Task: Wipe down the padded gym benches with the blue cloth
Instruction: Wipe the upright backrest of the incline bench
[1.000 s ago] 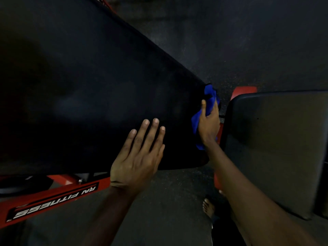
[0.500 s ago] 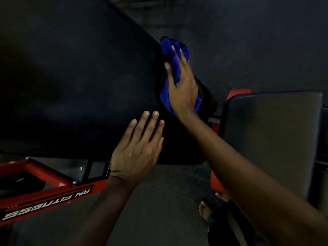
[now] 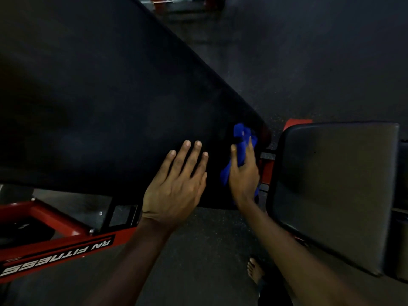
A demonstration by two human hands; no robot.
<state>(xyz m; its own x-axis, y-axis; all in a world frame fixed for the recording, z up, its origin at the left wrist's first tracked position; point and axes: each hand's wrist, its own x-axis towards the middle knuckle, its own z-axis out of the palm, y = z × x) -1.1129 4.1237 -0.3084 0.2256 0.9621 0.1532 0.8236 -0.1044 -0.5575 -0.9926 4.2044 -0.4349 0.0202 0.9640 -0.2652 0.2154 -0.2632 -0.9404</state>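
The right hand (image 3: 244, 175) is gripping the bunched blue cloth (image 3: 240, 132) against the black bench pad (image 3: 99, 96) near its 4 o'clock corner, the cloth poking out past the fingers at 12 o'clock, while the left hand (image 3: 176, 186) is lying flat on the pad, fingers straight, at the right hand's 9 o'clock.

The right hand (image 3: 244, 175) has drawn the cloth (image 3: 240, 138) back down the far edge of the bench pad (image 3: 110, 107). Half a second ago it was at 1 o'clock from the left hand (image 3: 176, 188) — now it lies just beside it at 3 o'clock, by the pad's end corner, near where it was a second ago. The cloth is bunched between thumb and fingers, no longer stretched out under them.
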